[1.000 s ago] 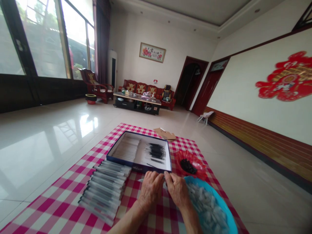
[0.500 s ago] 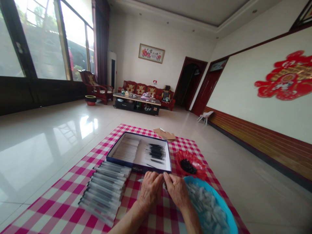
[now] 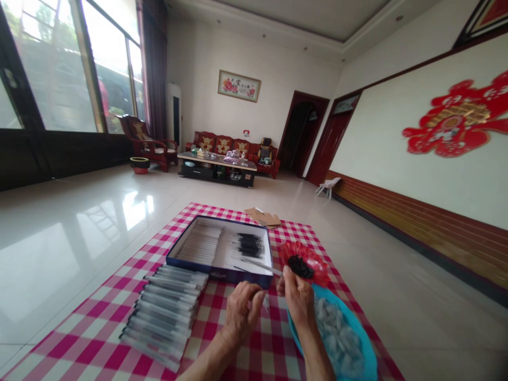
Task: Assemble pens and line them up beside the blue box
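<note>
Far left, a row of pens [image 3: 162, 312] lies side by side on the checked cloth [image 3: 216, 304], dark ends leftward. Next, beyond the hands, the open box [image 3: 218, 275], with clear tubes [image 3: 200, 242] in its left part and black refills [image 3: 250, 245] in its right.

Left hand [image 3: 241, 309]: just short of the box's near wall, apart from the other hand, fingers curled in. A scrap of something clear shows by the thumb; we cannot tell whether it is gripped.

To the right of that, the slim pen [image 3: 262, 266], its far stretch over the box's near right part, its near end inside the right hand [image 3: 297, 299], pinched between thumb and fingers. We judge it light and fairly stiff, smooth plastic that could roll or slip in dry fingertips; the thin tip end seems the part to spare. Best hold, we think: the thicker barrel, near the end already pinched.

Long axis: from the right hand leftward and somewhat away from us, across the near rim in our view; narrow end leads. Whether it touches the rim, we cannot tell.

Rightmost: a red bowl [image 3: 323, 271] of small black pieces [image 3: 300, 266], then a blue basin [image 3: 368, 338] of clear caps [image 3: 341, 333] beside the right wrist.
</note>
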The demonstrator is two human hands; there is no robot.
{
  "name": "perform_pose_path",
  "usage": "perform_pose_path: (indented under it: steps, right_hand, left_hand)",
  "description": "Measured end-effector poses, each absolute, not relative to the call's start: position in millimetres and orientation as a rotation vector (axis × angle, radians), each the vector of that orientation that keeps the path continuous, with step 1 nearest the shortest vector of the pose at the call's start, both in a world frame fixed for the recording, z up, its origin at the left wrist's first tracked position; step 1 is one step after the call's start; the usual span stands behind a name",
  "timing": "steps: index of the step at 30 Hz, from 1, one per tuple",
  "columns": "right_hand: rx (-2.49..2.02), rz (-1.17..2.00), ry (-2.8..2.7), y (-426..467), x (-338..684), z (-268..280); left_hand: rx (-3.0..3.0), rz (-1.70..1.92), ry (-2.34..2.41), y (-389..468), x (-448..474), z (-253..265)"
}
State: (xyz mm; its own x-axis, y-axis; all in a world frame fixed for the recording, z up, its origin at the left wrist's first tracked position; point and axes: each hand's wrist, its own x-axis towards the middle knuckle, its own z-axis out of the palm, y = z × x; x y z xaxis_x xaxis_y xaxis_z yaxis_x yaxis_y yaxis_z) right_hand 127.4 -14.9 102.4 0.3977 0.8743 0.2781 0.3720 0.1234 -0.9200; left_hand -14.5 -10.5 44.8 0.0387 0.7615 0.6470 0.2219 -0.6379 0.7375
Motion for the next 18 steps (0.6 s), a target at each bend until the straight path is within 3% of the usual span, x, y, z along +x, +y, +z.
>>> perform_pose_path:
  steps: [5,9,15,18]
  right_hand:
    - [-1.432,0.712,-1.298,-16,106,97]
    - [-1.474,0.903,-1.423,-18,94,93]
    - [-1.826,0.273,-1.837,-21,111,95]
    - [-1.923,0.192,-1.905,-23,111,86]
  left_hand:
    - [0.854,1.494,0.846,6,-16,49]
    - [0.533,1.495,0.632,16,-26,63]
    - [0.594,1.505,0.556,20,-35,65]
    - [0.675,1.475,0.65,17,-33,62]
